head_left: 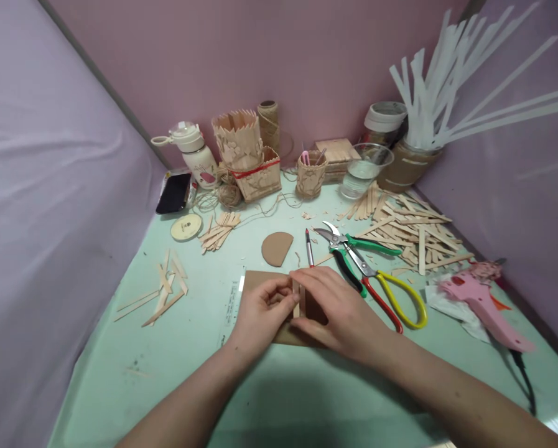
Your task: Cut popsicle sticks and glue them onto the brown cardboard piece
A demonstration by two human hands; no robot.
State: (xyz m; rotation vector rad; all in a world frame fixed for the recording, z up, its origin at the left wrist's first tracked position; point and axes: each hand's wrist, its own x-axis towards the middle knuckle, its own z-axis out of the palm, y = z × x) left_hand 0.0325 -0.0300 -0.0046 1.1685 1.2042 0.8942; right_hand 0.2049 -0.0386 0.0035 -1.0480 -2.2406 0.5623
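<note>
My left hand (265, 311) and my right hand (337, 305) meet over a brown cardboard sheet (255, 279) near the table's front. Between them stands a short pale craft stick (296, 300). My left hand's thumb and forefinger pinch it from the left, and my right hand's thumb and fingers close on its two ends. My right palm partly hides a darker brown surface. Half under the sheet, a clear ruler (231, 311) shows at the left. Just beyond the hands lie a rounded cardboard piece (277, 249) and a pen (309, 247).
Pruning shears (339, 239) and scissors with red and yellow handles (376, 274) lie right of my hands. Farther right are a craft stick pile (416, 227) and a pink glue gun (488, 302). A water cup (365, 171), stick-built containers (238, 140) and a bottle (197, 158) stand behind.
</note>
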